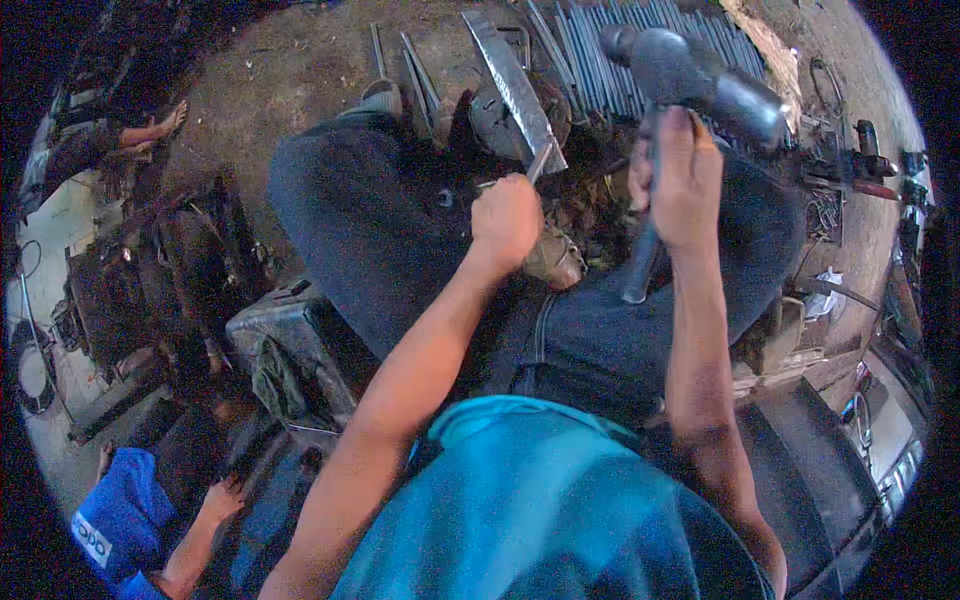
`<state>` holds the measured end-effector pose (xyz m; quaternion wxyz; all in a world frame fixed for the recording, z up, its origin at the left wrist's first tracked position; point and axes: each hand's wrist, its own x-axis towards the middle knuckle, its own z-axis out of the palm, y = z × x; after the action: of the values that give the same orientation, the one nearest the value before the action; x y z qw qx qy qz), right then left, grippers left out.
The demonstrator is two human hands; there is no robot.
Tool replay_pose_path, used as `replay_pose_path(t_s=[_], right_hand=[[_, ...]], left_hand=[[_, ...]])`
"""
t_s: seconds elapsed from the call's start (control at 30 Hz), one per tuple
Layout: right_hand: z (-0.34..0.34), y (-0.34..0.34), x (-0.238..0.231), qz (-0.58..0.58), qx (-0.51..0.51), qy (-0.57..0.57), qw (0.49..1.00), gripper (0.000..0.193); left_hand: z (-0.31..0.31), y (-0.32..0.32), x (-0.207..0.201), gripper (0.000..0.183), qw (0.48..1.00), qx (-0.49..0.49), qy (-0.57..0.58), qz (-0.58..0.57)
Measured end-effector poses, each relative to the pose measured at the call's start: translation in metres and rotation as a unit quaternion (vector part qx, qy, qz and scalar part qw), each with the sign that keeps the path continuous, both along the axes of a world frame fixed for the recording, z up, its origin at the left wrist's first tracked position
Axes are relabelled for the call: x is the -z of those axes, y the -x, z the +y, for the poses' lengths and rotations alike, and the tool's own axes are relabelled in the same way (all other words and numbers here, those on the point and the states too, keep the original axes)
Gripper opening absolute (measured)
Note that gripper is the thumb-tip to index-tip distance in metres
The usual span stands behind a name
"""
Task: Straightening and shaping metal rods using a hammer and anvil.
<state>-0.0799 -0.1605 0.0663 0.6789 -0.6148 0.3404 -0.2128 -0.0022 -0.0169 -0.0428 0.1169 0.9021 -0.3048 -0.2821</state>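
Note:
My right hand (688, 190) is wrapped round the handle of a ball-peen hammer (672, 68), held raised over my right thigh with its head away from me. My left hand (507, 222) is closed in a fist round a thin metal rod (541, 162), perhaps a chisel. The rod's far end meets or overlaps the near end of a flat metal strip (505, 75); I cannot tell whether they touch. Beneath the strip sits a round, dark metal block (492, 122). A brown, worn lump (556, 262) shows just below my left fist, between my legs.
Many metal rods (600, 75) lie side by side on the ground beyond the hammer. Loose bars (418, 75) lie at the far left of the block. A metal box (275, 322) stands by my left leg. Another person in a blue shirt (130, 510) is at lower left; a bare foot (175, 118) shows at upper left.

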Motion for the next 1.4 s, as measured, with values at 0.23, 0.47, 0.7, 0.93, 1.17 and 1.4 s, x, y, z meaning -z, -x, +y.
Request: replay_pose_path(t_s=[0.23,0.47,0.7,0.93,1.17,1.4], right_hand=[[0.013,0.029,0.127,0.141,-0.068,0.360,0.920,0.038],[0.012,0.007,0.058,0.093,-0.022,-0.084,0.992,0.040],[0.013,0.007,0.047,0.089,-0.030,0.300,0.949,0.031],[0.019,0.006,0.132,0.312,-0.059,0.069,0.946,0.040],[0.015,-0.014,0.008,-0.017,-0.010,-0.081,0.997,0.036],[0.025,0.017,0.145,0.140,-0.104,0.334,0.926,0.034]], left_hand=[[-0.005,0.008,0.008,0.021,0.999,0.004,0.029,-0.021],[-0.001,0.002,0.008,0.015,0.999,-0.009,0.013,-0.041],[0.004,0.001,-0.001,0.015,1.000,-0.020,-0.006,-0.018],[0.006,0.006,0.007,0.012,0.998,0.001,-0.012,-0.068],[0.009,0.006,0.000,0.028,0.999,0.009,0.029,-0.041],[0.004,0.008,0.012,0.022,0.999,0.015,0.033,0.012]])
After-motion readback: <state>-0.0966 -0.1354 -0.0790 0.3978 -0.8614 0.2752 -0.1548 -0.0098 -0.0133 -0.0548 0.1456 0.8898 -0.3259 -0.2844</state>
